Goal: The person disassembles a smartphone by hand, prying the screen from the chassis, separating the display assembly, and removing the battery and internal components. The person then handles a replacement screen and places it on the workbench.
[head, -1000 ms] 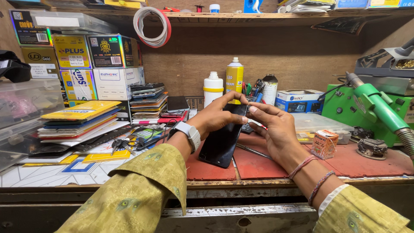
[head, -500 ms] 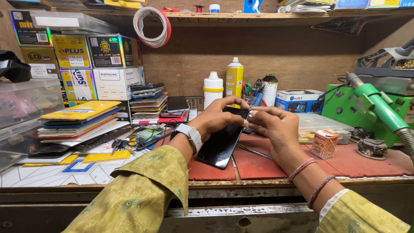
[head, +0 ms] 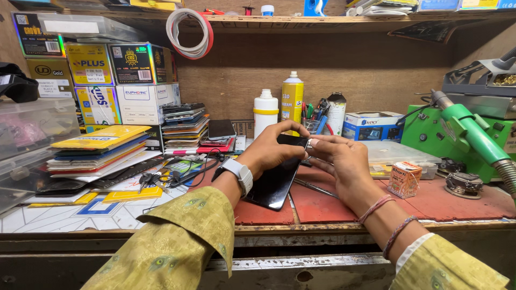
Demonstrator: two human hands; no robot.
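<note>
Item: phone (head: 277,180), black, glossy face up, tilted, its lower end resting on the red mat (head: 322,201), its upper end raised between our two hands at the bench centre.

Left hand (head: 269,153): curled over the phone's upper left edge, fingers wrapped across the top, gripping it. A white watch (head: 240,174) sits on this wrist.

Right hand (head: 344,161): closed on the phone's upper right corner, thumb and fingertips pinched at the edge. Whether something small lies between those fingertips, we cannot tell. Two thread bands circle this wrist.

Around the phone:
- Tweezers (head: 314,188), lying on the mat just beside the phone's right edge, under our right hand.
- White bottle (head: 265,111) and yellow spray can (head: 292,99), upright, behind the hands against the wooden back wall.
- Cup of pens (head: 313,121), just right of the can, partly hidden by our fingers.
- Blue-and-white box (head: 372,124), further right.
- Clear case (head: 400,156), flat, near the right hand, with a small orange carton (head: 404,180) standing in front of it.
- Green tool (head: 470,134), at the far right, with its hose running off the edge.
- Stack of phones (head: 185,126), to the left, behind.
- Keys (head: 148,180), on the left, on the patterned sheet.
- Pile of flat packs (head: 99,147), yellow on top, far left.
- Tape roll (head: 188,32), red and white, hanging under the shelf.
</note>
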